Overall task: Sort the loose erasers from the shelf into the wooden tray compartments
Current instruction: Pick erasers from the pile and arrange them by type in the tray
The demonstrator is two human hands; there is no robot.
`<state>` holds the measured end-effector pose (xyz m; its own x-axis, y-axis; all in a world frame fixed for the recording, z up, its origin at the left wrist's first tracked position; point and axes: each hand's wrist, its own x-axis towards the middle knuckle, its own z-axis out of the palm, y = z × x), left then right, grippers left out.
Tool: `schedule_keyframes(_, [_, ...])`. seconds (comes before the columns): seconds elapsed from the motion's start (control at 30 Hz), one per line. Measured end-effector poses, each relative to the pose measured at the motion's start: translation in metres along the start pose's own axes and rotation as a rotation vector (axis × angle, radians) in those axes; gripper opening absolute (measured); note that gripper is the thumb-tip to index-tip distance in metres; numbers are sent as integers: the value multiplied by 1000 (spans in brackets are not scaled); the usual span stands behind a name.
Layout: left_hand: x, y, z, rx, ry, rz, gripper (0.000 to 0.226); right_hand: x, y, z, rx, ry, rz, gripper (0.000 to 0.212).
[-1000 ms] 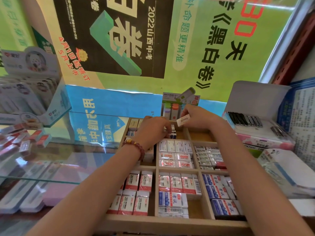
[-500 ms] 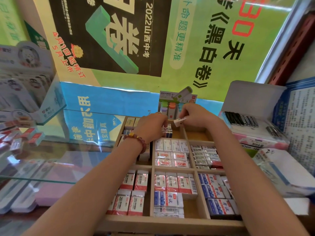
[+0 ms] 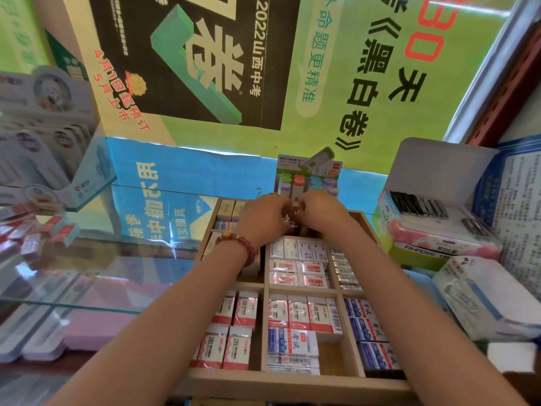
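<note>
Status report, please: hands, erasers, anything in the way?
Left hand, right hand together, fingers curled, over wooden tray back-middle compartment. Any held eraser hidden. Nothing seen blocking.

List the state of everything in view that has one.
Tray, most compartments stocked with erasers.
Left hand, fingers curled at the tray's back, grip hidden.
Right hand, curled beside it, grip hidden.
Front middle compartment, partly filled.
White box, lid open.

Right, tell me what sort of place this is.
Most likely a stationery shop: a wooden tray packed with wrapped erasers, an open box of pens to its right, and exam-book posters behind.
</note>
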<state>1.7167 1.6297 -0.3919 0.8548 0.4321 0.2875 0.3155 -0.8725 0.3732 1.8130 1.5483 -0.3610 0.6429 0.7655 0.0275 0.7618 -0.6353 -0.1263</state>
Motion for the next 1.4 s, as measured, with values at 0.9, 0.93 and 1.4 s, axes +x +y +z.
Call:
schedule_keyframes(0.9, [-11,-24,-37,-287,93,6,7,-16,19,-34,71,-149,-95,48])
schedule_keyframes(0.93, [-14,-31,-49,-260,115,11,8,-20,17,-40,111,-122,-118,46])
schedule_keyframes(1.4, [-160,-182,-126,150,411,-287,16,-24,-163,-8,223,-207,-648,26])
